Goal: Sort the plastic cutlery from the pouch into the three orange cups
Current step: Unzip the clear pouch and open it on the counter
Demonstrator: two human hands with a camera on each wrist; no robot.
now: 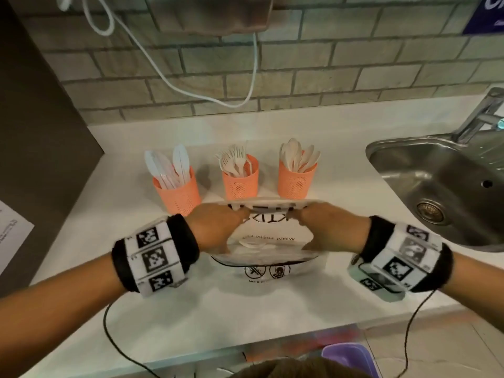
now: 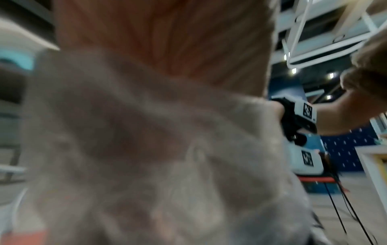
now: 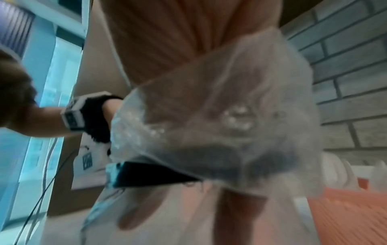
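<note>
A clear plastic pouch (image 1: 268, 251) with black print lies on the white counter just in front of three orange cups. My left hand (image 1: 218, 225) and right hand (image 1: 328, 227) both grip its far top edge, fingers curled round it. At least one white piece shows faintly inside the pouch. The left cup (image 1: 178, 196) holds knives, the middle cup (image 1: 240, 182) forks, the right cup (image 1: 296, 180) spoons. Both wrist views are filled by blurred palm and pouch film (image 2: 146, 149) (image 3: 220, 124); an orange cup (image 3: 345, 212) shows low right.
A steel sink (image 1: 447, 186) with a tap (image 1: 480, 115) sits at the right. A dark cabinet (image 1: 35, 132) stands at the left, with a paper sheet (image 1: 11, 236) on it. White cables (image 1: 191, 85) hang on the brick wall. A purple bin (image 1: 346, 356) sits below the counter edge.
</note>
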